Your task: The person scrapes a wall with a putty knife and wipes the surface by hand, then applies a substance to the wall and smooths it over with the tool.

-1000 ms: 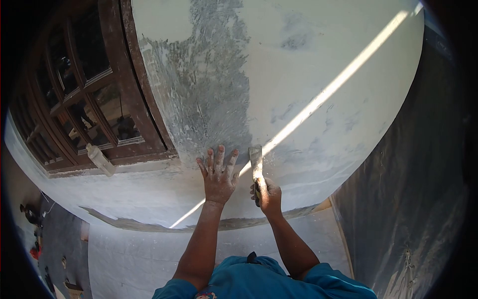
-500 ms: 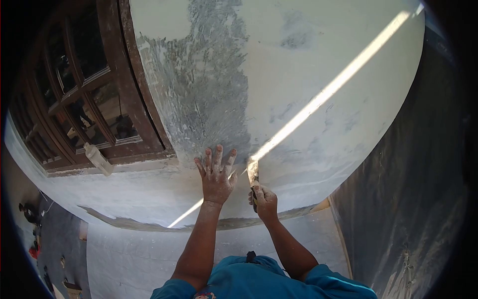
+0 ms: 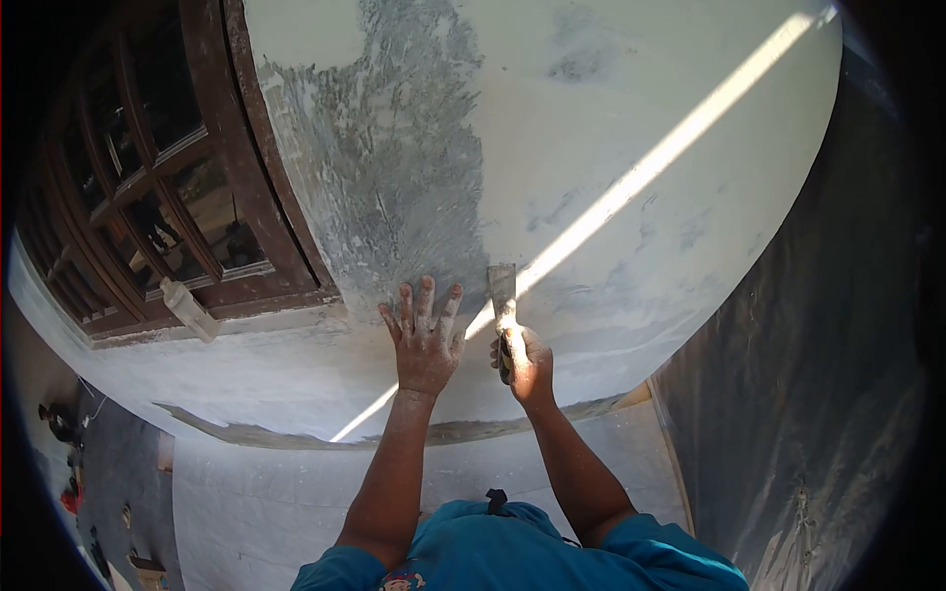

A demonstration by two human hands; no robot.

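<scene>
My left hand [image 3: 425, 340], dusted with white, is held with fingers spread at the wall [image 3: 581, 177], just below a rough grey patch [image 3: 404, 177]. Nothing is in it. To its right, my right hand [image 3: 522, 364] is closed round the handle of a putty knife [image 3: 503, 293]. The knife's wide blade points up, at the lower right corner of the grey patch. A bright strip of sunlight crosses the wall diagonally behind the blade and falls on my right hand.
A brown wooden window [image 3: 177, 187] with glass panes is at the left. A clear plastic bottle [image 3: 189, 309] leans on its sill. Dark sheeting [image 3: 788, 394] hangs at the right. Below the wall lies a pale floor covering [image 3: 266, 512], with small items at the far left.
My right hand and the putty knife have moved up the wall, and the blade now shows above the sunlit strip. My left hand has shifted slightly up and left.
</scene>
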